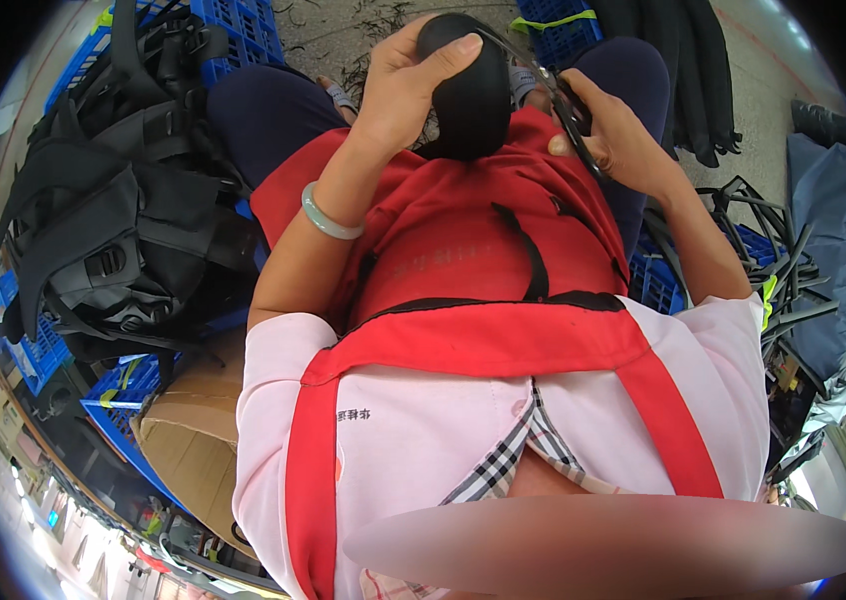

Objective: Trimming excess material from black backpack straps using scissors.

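A smooth black padded piece (475,105) with a rounded outline is held up above my lap. My left hand (408,85) is closed on its left side, the thumb lying across its upper face. In my right hand (618,135) is a pair of scissors (546,78) with dark handles, fingers wrapped round the grips. The blades point up and left, along the piece's upper right edge. Whether they touch the edge I cannot tell. Under both hands a red apron (463,240) covers my lap, with a loose black strap (533,255) on it.
Black bags (133,225) are heaped on blue crates at my left, above a cardboard box (188,440). Black thread-like scraps (358,65) litter the floor ahead. At my right are long black pieces (688,80), tangled black straps (793,270) and a blue-grey sheet (833,230).
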A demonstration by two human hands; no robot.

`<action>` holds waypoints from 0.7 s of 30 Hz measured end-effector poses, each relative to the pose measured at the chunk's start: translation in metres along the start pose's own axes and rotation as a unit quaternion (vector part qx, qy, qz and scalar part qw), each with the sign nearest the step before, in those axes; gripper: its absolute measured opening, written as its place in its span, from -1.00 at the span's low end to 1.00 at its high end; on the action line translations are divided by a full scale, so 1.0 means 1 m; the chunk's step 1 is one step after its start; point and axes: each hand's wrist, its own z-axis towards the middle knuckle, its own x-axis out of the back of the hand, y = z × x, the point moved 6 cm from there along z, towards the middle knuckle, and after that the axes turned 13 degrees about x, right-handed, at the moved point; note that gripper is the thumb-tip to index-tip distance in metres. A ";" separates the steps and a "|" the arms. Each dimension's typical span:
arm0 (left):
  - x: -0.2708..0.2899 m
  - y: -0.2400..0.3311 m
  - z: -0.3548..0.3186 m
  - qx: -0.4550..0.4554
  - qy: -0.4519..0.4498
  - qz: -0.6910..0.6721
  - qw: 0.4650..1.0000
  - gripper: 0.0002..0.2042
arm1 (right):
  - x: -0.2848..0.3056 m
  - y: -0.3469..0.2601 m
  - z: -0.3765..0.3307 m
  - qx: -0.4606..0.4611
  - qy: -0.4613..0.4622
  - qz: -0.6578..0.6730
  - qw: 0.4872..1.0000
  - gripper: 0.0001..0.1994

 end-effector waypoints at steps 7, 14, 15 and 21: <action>-0.003 -0.001 -0.001 -0.010 -0.002 0.007 1.000 -0.86 | -0.002 0.006 0.000 -0.063 -0.054 -0.008 0.997 -0.48; -0.005 -0.003 -0.004 -0.001 -0.004 0.018 1.000 -0.86 | 0.001 -0.010 -0.001 -0.015 -0.039 0.005 0.999 -0.50; -0.006 -0.002 -0.004 -0.006 -0.011 0.013 1.000 -0.86 | 0.000 -0.010 -0.002 -0.017 -0.037 0.003 0.999 -0.50; -0.005 -0.004 -0.004 0.028 -0.010 0.007 1.000 -0.91 | -0.007 0.000 -0.006 -0.057 -0.064 0.039 0.996 -0.51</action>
